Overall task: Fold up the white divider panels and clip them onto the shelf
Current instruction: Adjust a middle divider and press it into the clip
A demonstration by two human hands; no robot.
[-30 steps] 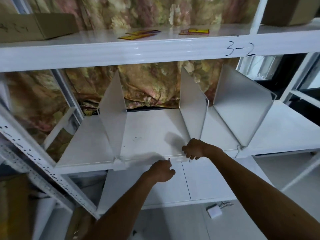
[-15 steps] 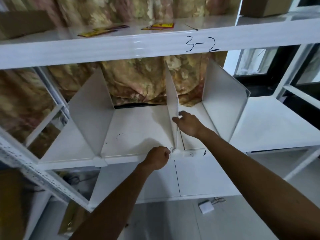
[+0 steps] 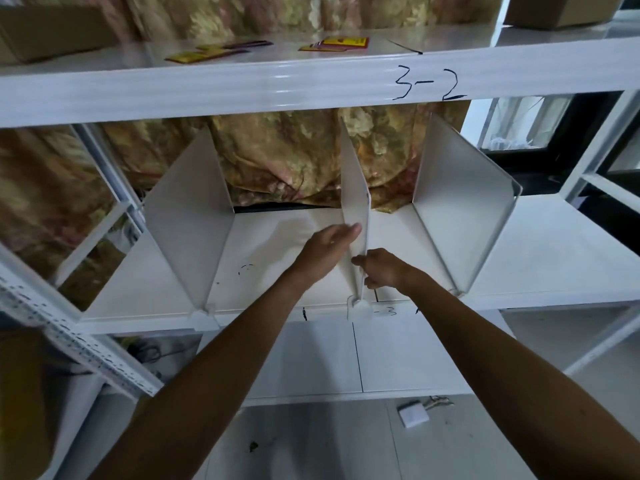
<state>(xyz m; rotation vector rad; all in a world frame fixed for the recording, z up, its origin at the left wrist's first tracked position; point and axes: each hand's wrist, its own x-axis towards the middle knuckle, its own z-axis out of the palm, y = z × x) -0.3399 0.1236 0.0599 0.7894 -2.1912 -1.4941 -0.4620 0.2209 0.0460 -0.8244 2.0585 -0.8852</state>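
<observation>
Three white divider panels stand upright on the white shelf [image 3: 554, 265]. The left panel [image 3: 190, 216] and the right panel [image 3: 457, 209] lean slightly outward and are untouched. The middle panel [image 3: 355, 188] sits between my hands, with its clip [image 3: 356, 308] over the shelf's front edge. My left hand [image 3: 329, 247] lies against that panel's left face with its fingers fairly straight. On the right side my right hand [image 3: 381, 268] has curled fingers, and its thumb pinches the panel's lower front edge.
The shelf board above [image 3: 242, 88] is marked "3-2" and carries yellow packets [image 3: 336, 43] and cardboard boxes [image 3: 561, 8]. A patterned curtain [image 3: 287, 157] hangs behind. A perforated upright [image 3: 76, 334] crosses at the left. A lower shelf [image 3: 311, 362] and a small white object [image 3: 414, 414] lie below.
My left hand has risen from the clip at the shelf's front edge to the middle panel's left face. My right hand has slid down and forward along the panel's right side.
</observation>
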